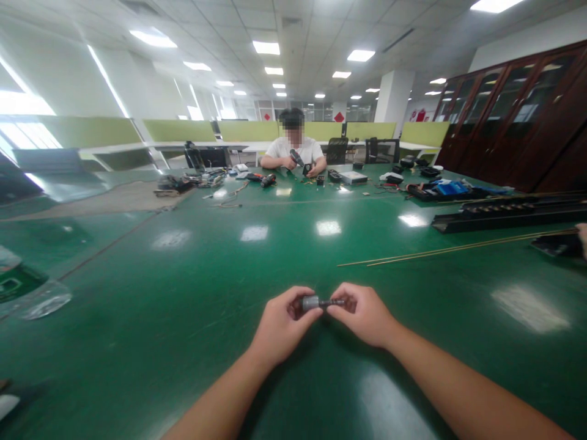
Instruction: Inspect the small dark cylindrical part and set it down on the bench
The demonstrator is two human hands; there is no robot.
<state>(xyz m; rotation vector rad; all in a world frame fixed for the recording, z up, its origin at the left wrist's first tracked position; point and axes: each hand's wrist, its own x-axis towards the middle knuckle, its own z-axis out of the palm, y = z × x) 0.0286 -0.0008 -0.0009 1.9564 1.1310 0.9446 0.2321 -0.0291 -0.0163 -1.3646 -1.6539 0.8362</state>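
Note:
Above the green tabletop, my left hand grips a short grey metal cylinder between thumb and fingers. A thinner dark shaft stands out from the cylinder's right end, in line with it. The thumb and fingers of my right hand pinch this shaft near its far end. Both pieces lie level, and whether they are one part or two joined ones I cannot tell. My fingers hide both outer ends.
Across the green table, a person in white holds a power drill. Two thin brass-coloured rods and black rails lie at right, near another person's hand. A clear plastic bottle is at left.

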